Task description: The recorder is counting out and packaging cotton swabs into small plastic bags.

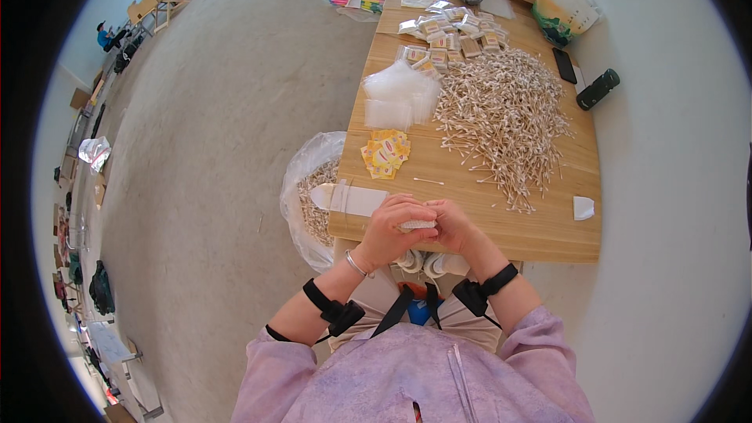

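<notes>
Tabletop (548,235) wooden; swab heap (505,113) at 1 o'clock from hands. Left hand (389,229) and right hand (454,225) together, grip clamped on white swab bundle (417,225) between them, over tabletop's near edge.

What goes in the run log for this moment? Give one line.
left hand + right hand: together on cotton swab bundle | clear sleeve beside left hand | loose swab pile on wooden table

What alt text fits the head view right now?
Both hands, left hand and right hand, grip a small bundle of cotton swabs at the near edge of a wooden table. A big swab pile lies beyond.
</notes>
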`<control>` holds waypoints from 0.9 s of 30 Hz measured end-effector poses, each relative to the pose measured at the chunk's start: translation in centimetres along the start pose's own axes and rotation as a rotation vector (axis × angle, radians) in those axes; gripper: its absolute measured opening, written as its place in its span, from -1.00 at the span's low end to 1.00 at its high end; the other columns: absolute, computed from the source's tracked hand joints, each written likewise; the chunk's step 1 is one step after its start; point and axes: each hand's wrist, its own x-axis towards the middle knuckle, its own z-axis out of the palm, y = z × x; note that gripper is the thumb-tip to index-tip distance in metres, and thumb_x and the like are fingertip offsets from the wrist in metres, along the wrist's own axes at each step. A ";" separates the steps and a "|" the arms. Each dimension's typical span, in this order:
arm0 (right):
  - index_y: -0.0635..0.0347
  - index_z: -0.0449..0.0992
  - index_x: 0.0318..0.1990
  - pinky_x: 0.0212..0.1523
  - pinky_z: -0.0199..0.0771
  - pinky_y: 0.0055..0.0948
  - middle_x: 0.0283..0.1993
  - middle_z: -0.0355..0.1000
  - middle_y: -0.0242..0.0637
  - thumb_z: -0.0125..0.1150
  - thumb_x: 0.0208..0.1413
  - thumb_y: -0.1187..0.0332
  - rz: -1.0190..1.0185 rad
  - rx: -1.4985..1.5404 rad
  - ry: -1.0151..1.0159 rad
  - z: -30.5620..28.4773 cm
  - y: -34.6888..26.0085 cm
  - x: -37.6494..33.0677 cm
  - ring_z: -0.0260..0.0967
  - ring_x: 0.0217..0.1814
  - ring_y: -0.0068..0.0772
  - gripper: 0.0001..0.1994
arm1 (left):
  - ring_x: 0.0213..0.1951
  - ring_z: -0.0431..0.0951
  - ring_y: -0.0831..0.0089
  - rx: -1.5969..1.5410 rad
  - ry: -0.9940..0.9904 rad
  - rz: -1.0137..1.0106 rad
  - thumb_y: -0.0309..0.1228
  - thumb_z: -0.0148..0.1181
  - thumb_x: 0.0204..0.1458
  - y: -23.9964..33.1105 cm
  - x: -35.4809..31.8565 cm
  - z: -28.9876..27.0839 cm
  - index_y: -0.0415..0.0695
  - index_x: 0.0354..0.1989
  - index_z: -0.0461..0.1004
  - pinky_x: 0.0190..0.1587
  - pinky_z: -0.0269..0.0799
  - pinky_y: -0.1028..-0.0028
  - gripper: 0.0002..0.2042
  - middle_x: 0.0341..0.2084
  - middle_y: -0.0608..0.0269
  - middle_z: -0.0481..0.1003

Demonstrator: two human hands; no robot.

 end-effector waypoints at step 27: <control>0.07 0.47 -0.39 -0.68 0.20 -0.67 -0.59 0.35 -0.52 0.08 0.16 0.38 0.018 0.055 0.045 -1.4 1.0 2.4 0.21 -0.68 -0.72 -0.90 | 0.11 0.38 0.39 -0.280 -0.114 -0.352 -0.47 0.27 -0.02 -3.0 -1.6 -0.9 -0.21 0.12 0.34 0.17 0.26 0.42 -0.52 0.06 0.15 0.42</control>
